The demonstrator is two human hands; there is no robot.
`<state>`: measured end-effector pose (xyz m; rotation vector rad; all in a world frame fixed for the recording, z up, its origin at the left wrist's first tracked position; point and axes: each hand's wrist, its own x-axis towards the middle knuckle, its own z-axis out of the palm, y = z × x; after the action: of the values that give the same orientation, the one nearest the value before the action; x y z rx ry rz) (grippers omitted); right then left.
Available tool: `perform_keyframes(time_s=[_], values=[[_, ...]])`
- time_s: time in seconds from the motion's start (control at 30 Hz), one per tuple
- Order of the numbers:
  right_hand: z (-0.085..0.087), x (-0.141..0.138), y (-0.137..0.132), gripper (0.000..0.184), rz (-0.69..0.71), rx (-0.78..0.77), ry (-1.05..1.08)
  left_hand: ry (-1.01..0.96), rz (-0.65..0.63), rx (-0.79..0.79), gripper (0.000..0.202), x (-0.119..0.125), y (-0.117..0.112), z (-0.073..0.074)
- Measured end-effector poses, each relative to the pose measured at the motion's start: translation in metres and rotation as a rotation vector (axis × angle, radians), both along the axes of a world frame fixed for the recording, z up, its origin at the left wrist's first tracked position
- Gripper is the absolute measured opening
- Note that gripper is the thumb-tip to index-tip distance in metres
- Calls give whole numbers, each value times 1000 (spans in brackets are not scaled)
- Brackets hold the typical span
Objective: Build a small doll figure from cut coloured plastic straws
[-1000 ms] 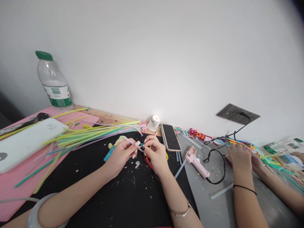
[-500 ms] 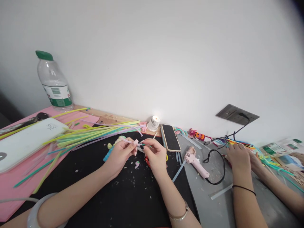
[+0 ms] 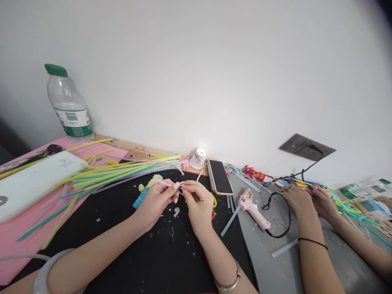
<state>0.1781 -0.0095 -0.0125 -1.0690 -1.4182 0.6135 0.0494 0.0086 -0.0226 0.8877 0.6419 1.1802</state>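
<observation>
Left of phone (image 3: 221, 178) and glue gun (image 3: 257, 215), left hand (image 3: 157, 202) and right hand (image 3: 198, 204) pinch a lilac pipe cleaner (image 3: 163, 182).

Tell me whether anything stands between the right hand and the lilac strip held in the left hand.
Nothing visible does: the left hand pinches the lilac strip, and the right hand sits close by, though any exact contact is hidden.

White device (image 3: 36, 183) — apparently "35", bottle label (image 3: 75, 118) — illegible
</observation>
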Motion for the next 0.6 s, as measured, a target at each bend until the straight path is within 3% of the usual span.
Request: perform_keyframes(time_s=[0.23,0.6], values=[[6,6,2,16,34,61,-164,55,12,-18,36,1,-1,-4],[2,5,2,11,-22,17,-28,-4,3,-24,35,1,-1,-3]])
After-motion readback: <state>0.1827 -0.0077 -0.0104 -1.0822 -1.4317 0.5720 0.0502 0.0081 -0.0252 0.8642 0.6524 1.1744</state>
